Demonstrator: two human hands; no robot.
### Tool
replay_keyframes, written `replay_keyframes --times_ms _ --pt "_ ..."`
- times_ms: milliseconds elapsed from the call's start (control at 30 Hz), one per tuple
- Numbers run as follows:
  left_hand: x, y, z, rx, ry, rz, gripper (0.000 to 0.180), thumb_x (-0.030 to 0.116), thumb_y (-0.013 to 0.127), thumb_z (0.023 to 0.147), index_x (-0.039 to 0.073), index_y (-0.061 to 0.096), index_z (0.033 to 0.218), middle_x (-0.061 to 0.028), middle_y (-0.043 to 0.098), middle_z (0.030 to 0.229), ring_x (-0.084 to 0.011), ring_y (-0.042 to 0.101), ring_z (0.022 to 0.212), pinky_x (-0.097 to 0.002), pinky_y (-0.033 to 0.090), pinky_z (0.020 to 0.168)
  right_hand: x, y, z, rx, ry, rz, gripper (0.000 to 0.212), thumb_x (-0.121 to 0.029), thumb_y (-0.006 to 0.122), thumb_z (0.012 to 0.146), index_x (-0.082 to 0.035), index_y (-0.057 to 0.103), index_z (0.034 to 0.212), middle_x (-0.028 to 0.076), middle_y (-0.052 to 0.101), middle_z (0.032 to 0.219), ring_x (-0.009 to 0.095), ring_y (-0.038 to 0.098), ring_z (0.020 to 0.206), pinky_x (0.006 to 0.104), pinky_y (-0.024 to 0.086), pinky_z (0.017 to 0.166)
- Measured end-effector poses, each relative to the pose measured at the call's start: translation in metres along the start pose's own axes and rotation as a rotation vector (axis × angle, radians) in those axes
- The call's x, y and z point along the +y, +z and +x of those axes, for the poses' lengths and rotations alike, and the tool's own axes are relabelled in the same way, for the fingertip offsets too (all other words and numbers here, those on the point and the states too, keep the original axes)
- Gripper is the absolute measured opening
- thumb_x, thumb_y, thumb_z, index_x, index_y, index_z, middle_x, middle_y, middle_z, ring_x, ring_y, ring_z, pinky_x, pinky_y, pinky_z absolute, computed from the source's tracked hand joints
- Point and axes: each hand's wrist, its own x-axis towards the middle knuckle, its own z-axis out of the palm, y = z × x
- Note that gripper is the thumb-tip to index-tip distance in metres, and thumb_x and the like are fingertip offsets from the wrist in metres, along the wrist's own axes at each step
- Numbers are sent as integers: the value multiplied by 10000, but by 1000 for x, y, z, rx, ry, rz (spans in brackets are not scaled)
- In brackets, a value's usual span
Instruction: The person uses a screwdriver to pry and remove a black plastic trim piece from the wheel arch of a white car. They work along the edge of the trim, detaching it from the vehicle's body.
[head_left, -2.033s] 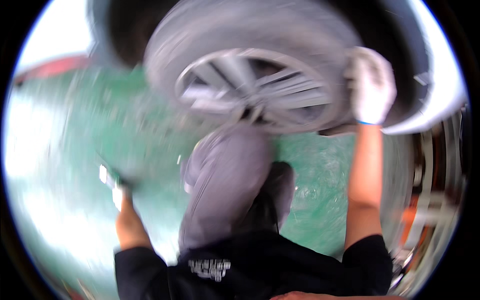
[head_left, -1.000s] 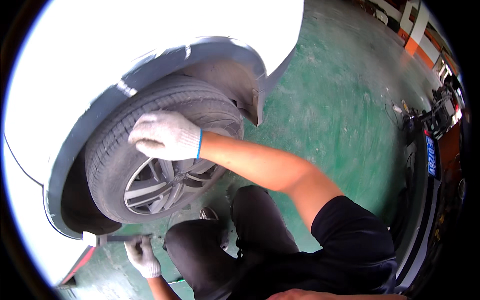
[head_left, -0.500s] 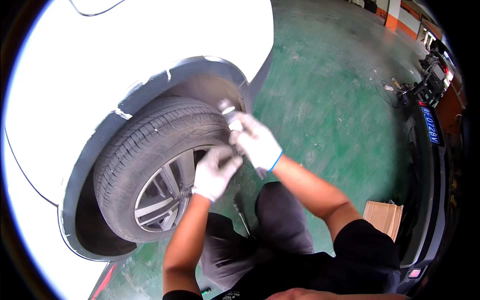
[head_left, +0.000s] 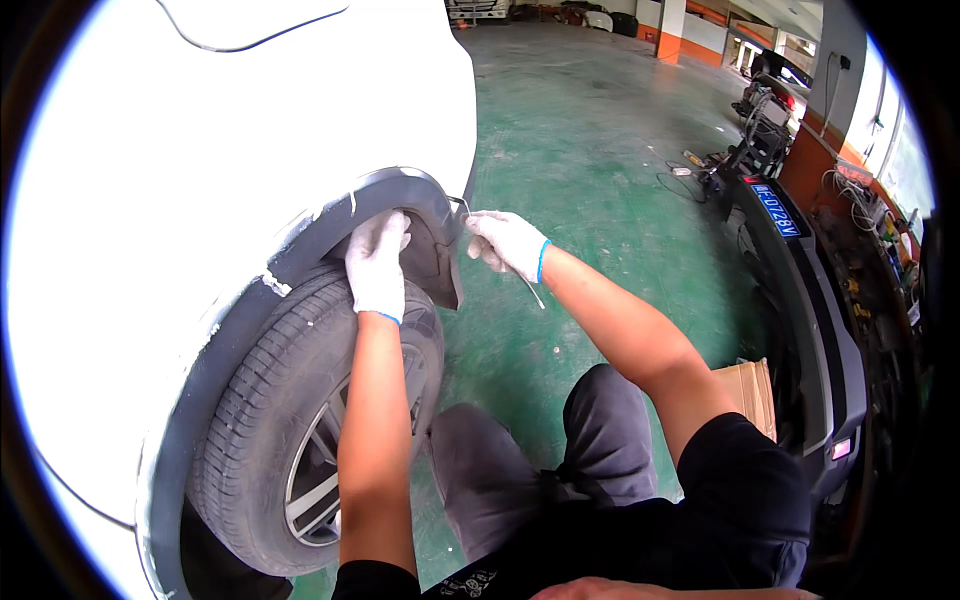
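Note:
A white car's dark wheel arch trim [head_left: 300,240] curves over a tyre [head_left: 265,400] with a spoked alloy wheel. My left hand [head_left: 378,270], in a white glove, reaches up into the gap above the tyre. Its fingers are stretched out against the wheel arch liner [head_left: 425,250], their tips partly in shadow. My right hand [head_left: 508,242], gloved too, pinches a thin bent rod [head_left: 533,290] just outside the trim's rear end. One hooked end of the rod meets the edge of the trim; the other sticks out below my palm.
A detached dark bumper [head_left: 815,330] with a blue plate stands along the right. Beside it lies a cardboard box [head_left: 750,395]. Equipment with cables [head_left: 762,135] is farther back on the green floor [head_left: 600,200]. An orange-and-white pillar [head_left: 670,30] rises behind.
My left hand has moved from in front of the wheel up into the arch. A shiny cylindrical thing at my right hand is gone from view; that hand now holds the thin rod by the trim.

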Motion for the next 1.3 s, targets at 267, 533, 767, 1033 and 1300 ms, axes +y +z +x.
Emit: replay_keyframes --times_ms 267,533,767,1033,1300 --pt "8 -1 1 9 12 -74 444 186 718 1009 -74 631 1357 -160 678 1340 -255 633 1263 -409 472 1115 0 3 0 60 59 -42 521 -408 573 1086 -57 579 1472 62 677 799 121 475 509 301 379 464" --pt "7 7 0 57 135 47 373 147 690 1027 -134 633 1265 -203 705 1241 -260 681 1166 -407 534 1086 -16 1 1 49 133 -60 520 -496 550 1098 -92 643 1410 44 630 790 105 465 555 283 351 482" --pt "2 11 -3 95 125 128 392 154 643 1057 -159 589 1288 -239 688 1275 -291 670 1202 -445 512 1126 1 -12 10 -40 72 1 552 -503 539 1099 -66 646 1418 37 638 771 88 489 546 259 370 468" --pt "-18 19 -3 58 62 155 298 213 650 1061 -32 605 1225 -201 660 1268 -348 623 1286 -483 489 1110 54 3 10 -250 144 363 433 -350 530 1071 8 678 1263 127 741 903 177 685 680 312 571 584" --pt "-44 15 5 16 -36 275 198 161 647 1059 -7 638 1163 -180 702 1172 -292 686 1120 -419 555 996 61 21 18 -383 272 694 349 -354 546 1096 -22 655 1107 85 679 817 151 639 633 288 524 544"
